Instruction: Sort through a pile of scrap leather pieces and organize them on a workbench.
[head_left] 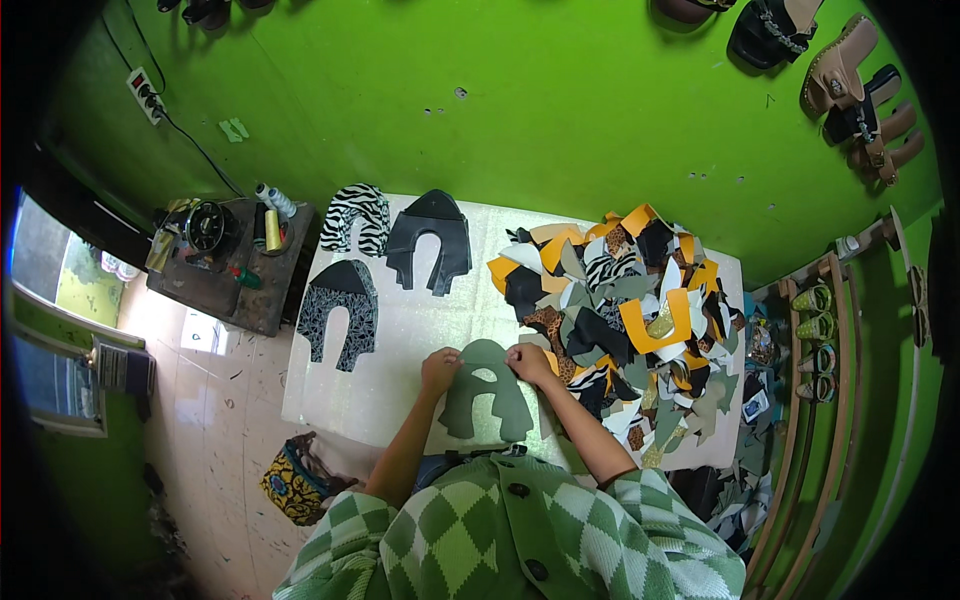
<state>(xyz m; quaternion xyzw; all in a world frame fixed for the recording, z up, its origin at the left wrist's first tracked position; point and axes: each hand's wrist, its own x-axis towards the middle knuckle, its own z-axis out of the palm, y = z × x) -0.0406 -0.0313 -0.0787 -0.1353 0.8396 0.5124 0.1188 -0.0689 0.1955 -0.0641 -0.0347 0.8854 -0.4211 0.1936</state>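
A grey-green shoe upper, cut in a horseshoe shape with a rounded toe part, lies flat at the table's near edge in front of me. My left hand pinches its upper left side, where the toe part meets the leg. On the opposite side, the fingers of my right hand are closed on the matching edge. Farther left lie a zebra-striped upper, a plain black upper and a black patterned upper.
The pale table carries a large heap of coloured scraps right of my hand. Thread cones stand on a dark side table at left. A rack with sandals is on the right; a patterned bag sits below the table's left corner.
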